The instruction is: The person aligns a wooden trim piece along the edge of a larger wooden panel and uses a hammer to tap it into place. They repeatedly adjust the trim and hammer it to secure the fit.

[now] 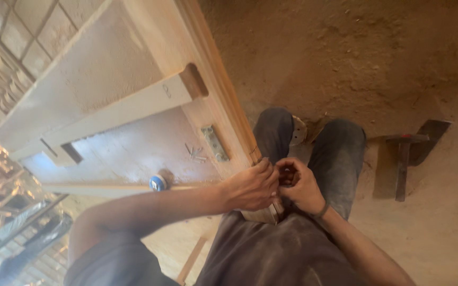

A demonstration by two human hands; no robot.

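Seen from above, a seated person's left hand and right hand meet at the edge of a wooden door, fingers pinched narrowly around something too small to identify. Screws lie at ten o'clock, a hammer at three.

a rough carpentry workshop with a bare dirt floor: an unfinished wooden door lies flat, loose screws near a metal hinge by its edge, a hammer on the ground.
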